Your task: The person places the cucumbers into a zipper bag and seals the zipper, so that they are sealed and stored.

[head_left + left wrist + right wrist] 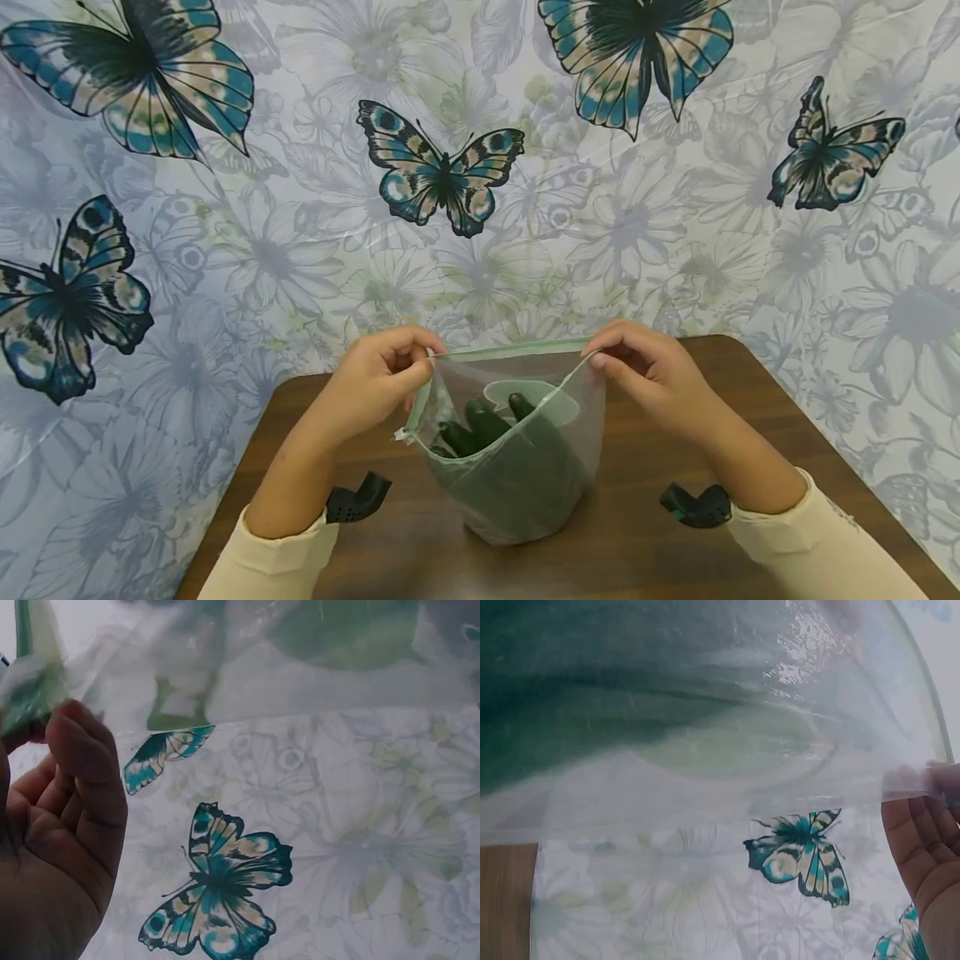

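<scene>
Pinching opposite ends of the green zip strip, the left hand and right hand stretch the mouth of a clear plastic bag standing on the wooden table, holding what appear to be dark cucumbers upright inside.

Brown wood-grain desk. Behind it hangs a pale floral backdrop, printed with teal butterflies; one large.
</scene>
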### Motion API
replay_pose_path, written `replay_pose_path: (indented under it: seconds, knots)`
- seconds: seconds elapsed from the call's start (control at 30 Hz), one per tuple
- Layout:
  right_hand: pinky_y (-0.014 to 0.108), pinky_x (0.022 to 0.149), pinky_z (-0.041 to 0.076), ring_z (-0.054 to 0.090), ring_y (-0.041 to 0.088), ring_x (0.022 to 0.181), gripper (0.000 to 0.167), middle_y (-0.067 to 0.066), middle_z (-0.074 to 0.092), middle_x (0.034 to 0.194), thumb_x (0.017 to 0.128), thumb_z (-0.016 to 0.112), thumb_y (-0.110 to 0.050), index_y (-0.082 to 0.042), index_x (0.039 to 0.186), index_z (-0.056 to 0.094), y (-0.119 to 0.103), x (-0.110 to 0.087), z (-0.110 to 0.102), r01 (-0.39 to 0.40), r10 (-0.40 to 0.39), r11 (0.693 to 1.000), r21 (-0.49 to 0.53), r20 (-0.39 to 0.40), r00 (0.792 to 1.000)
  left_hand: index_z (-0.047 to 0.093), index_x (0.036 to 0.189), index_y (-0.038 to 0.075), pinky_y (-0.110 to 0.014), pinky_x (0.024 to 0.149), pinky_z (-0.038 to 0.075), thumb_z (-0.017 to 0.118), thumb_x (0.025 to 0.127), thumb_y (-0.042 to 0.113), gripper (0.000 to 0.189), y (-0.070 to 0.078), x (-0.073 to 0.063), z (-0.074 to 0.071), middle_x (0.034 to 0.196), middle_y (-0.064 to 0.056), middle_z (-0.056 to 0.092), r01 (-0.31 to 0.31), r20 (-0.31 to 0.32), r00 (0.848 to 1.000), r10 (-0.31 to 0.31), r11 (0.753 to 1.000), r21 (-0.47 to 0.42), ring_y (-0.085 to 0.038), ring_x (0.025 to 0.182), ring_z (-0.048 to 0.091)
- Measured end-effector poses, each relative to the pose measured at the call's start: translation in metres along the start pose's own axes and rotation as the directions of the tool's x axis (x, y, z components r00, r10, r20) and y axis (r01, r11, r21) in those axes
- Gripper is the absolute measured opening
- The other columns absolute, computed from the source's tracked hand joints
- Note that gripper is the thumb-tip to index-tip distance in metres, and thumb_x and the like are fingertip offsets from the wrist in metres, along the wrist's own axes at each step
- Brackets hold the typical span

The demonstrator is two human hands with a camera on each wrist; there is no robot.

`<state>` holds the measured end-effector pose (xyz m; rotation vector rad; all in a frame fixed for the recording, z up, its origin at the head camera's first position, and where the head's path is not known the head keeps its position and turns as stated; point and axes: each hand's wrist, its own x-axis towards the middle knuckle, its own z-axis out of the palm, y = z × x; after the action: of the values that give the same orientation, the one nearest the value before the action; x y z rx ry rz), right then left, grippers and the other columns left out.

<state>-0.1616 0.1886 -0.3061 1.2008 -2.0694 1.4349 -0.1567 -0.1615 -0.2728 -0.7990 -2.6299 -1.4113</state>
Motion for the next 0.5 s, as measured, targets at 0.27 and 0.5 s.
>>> replay_pose_path:
  seconds: [0.27, 0.5]
  knots:
    - [0.018, 0.078, 0.056, 0.065, 0.008, 0.089, 0.018, -0.005, 0.065, 0.106, 0.094, 0.060, 0.011, 0.000, 0.107, 0.067, 0.000, 0.003, -0.001, 0.007, -0.007, 1.000, -0.027, -0.008, 1.000, 0.071, 0.111, 0.020, -0.028, 0.054, 0.045, 0.060, 0.100, 0.013, 0.017, -0.023, -0.008, 0.005, 0.078, -0.002, 0.060, 0.001, 0.044, 0.999, -0.001, 1.000, -0.009, -0.013, 0.058, 0.047]
    - [0.020, 0.075, 0.056, 0.066, 0.008, 0.089, 0.018, -0.005, 0.065, 0.107, 0.095, 0.058, 0.010, 0.000, 0.108, 0.066, 0.001, 0.006, 0.001, 0.000, 0.000, 1.000, -0.013, -0.001, 1.000, 0.062, 0.133, 0.026, -0.036, 0.091, 0.053, 0.063, 0.101, 0.024, 0.032, -0.046, -0.019, 0.001, 0.128, 0.001, 0.060, -0.002, 0.130, 0.991, 0.013, 0.996, -0.085, -0.020, 0.111, 0.058]
